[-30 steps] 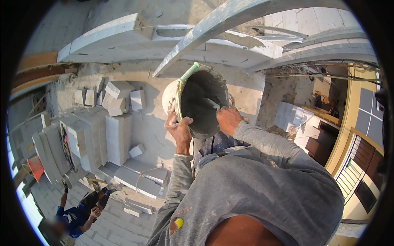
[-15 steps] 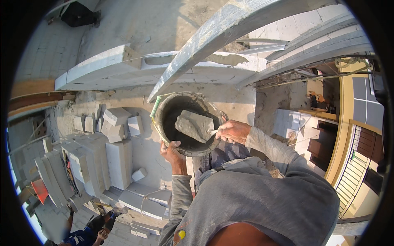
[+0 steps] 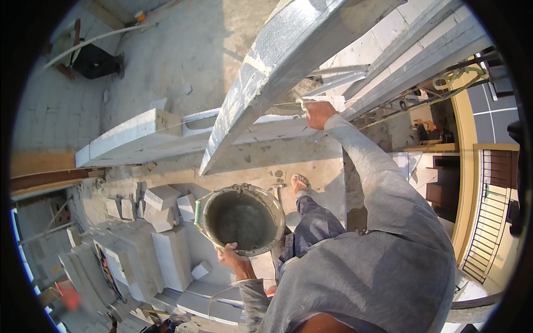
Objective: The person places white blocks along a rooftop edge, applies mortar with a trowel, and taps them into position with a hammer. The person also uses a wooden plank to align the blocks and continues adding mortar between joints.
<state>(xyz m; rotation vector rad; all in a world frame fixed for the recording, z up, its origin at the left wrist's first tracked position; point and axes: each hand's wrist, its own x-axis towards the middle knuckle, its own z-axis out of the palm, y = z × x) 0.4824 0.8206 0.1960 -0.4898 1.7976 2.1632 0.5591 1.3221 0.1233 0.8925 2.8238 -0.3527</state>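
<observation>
My left hand (image 3: 236, 262) grips the near rim of a round black bucket (image 3: 211, 236), which has wet grey mortar (image 3: 240, 216) inside. My right arm stretches forward to the low wall of pale blocks (image 3: 194, 136). At the wall's top, near its right end, my right hand (image 3: 321, 114) is closed round the handle of a trowel. Most of the trowel is hidden by the hand and by the slanting metal beam. A grey bed of mortar lies along part of the wall's top, and a thin string runs above it.
A broad metal beam (image 3: 255, 77) slants across in front of the wall. Stacks of pale blocks (image 3: 169, 250) stand at the left, with broken pieces (image 3: 161, 200) behind them. My sandalled foot (image 3: 300, 183) is right of the bucket. Another person (image 3: 91, 60) is at the far left.
My right hand has lifted the mortar-laden trowel out of the bucket and carried it forward to the wall top. The bucket, still in my left hand, appears lower in view.
</observation>
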